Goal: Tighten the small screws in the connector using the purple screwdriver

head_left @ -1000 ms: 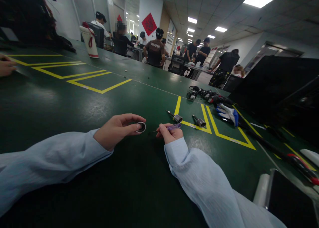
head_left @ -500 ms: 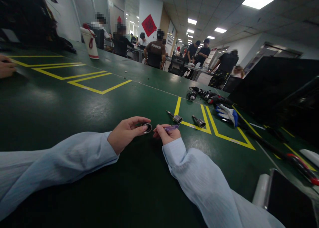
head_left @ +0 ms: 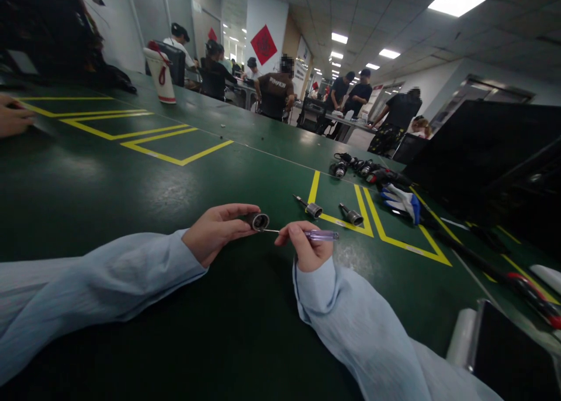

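Observation:
Between the thumb and fingers of my left hand [head_left: 222,228] is a dark metal socket [head_left: 260,221], its round hollow end turned toward my right side. My right hand [head_left: 307,244] grips a small screwdriver [head_left: 323,235] by its clear purple handle. The thin shaft points left, and its tip is at the lower rim of the socket; whether it touches cannot be made out. Beyond my right hand, two similar metal sockets with shanks lie on the green table: one [head_left: 314,210] by a yellow tape line, the other [head_left: 352,214] to its right.
Yellow tape outlines [head_left: 182,162] mark the green table. A white and blue glove [head_left: 401,202] and dark tools with cables [head_left: 350,165] lie at the right. A paper cup [head_left: 160,76] stands far left, near another person's hand [head_left: 15,116]. A dark-screened device [head_left: 511,354] is at lower right.
My right hand has moved right and drawn the screwdriver back, so its shaft now shows. The socket in my left hand has turned slightly, with more of its hollow end in sight.

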`<action>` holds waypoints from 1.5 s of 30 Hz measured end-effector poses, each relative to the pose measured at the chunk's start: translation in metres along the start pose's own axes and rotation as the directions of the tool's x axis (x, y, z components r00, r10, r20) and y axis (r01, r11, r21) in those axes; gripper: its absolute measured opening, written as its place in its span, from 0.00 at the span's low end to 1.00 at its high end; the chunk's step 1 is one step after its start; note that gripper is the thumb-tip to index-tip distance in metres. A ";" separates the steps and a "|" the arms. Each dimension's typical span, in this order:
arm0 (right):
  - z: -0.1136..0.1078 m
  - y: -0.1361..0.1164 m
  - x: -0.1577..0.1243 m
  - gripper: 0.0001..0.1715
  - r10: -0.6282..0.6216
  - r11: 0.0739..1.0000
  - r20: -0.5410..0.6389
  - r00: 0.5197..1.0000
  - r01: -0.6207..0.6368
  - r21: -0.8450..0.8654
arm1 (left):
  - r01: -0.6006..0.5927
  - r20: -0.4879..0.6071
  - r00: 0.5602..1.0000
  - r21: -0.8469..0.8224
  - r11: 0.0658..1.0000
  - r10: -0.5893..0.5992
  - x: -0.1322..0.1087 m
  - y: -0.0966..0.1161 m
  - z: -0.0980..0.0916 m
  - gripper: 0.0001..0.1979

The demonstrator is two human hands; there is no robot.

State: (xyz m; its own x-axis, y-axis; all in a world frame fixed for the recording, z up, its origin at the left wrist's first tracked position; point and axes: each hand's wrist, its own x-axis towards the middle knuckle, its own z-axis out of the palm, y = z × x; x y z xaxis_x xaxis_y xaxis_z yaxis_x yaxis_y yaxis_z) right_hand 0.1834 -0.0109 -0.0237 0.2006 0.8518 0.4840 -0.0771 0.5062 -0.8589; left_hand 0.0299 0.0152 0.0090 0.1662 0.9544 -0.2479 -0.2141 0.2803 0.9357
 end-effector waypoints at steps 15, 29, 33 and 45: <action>0.006 0.015 -0.004 0.10 -0.106 0.980 0.099 0.989 0.121 -0.160 | -0.055 0.069 0.996 0.057 0.997 0.051 -0.002 -0.004 -0.003 0.17; 0.010 -0.007 -0.009 0.08 -0.325 0.848 0.319 0.890 0.424 -0.318 | -0.255 0.042 0.966 0.295 0.921 0.254 -0.001 -0.008 -0.005 0.11; 0.011 -0.007 -0.010 0.08 -0.346 0.835 0.316 0.883 0.444 -0.325 | -0.278 0.055 0.960 0.312 0.908 0.275 -0.002 -0.008 -0.006 0.10; 0.009 0.001 -0.008 0.09 -0.301 0.873 0.260 0.918 0.375 -0.313 | -0.242 0.034 0.970 0.265 0.933 0.242 0.000 -0.009 -0.004 0.12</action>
State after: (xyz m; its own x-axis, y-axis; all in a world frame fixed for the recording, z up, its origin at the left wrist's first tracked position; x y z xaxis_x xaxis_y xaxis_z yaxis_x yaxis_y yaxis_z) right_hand 0.1727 -0.0163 -0.0270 -0.0462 0.6645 0.7459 0.3134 0.7186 -0.6208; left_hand 0.0277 0.0129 -0.0002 0.1419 0.9899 -0.0053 0.0148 0.0032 0.9999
